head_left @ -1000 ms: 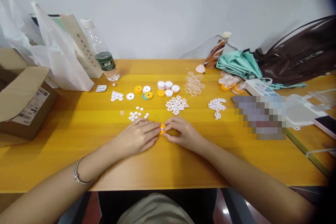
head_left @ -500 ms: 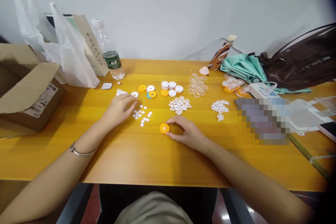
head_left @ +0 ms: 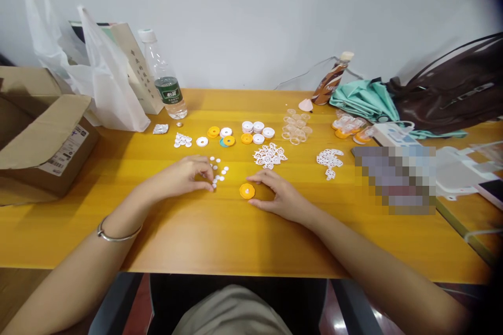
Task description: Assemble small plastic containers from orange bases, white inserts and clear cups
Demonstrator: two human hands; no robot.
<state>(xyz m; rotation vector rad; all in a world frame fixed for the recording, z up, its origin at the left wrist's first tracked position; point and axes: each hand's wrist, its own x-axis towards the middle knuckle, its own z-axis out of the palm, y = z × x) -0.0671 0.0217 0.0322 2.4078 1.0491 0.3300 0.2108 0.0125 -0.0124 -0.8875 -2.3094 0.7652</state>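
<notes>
An orange round cap-like piece [head_left: 247, 191] with a small pale spot at its centre lies on the table. My right hand [head_left: 277, 194] has its thumb and index finger curved around the piece, at its near and far edges. To the left, my left hand [head_left: 190, 175] is low over the small white discs [head_left: 223, 171], thumb and index apart at the edge of the scatter. Its fingers cover some of the discs, and nothing shows between them. Beyond the hands lie a heap of white leaf-shaped pieces [head_left: 270, 156] and several white and orange round caps [head_left: 247, 138].
Farther back are a pile of small white parts [head_left: 183, 140], clear plastic cups [head_left: 296, 128] and a water bottle [head_left: 170, 91]. A cardboard box [head_left: 47, 136] stands at the left. On the right are more white pieces [head_left: 329, 161], a power strip [head_left: 396, 138] and a brown bag [head_left: 444, 89].
My left hand has moved toward me and slightly right, from the pile of white parts to the near side of the scattered discs. My right hand stays at the orange piece, fingers slightly wider.
</notes>
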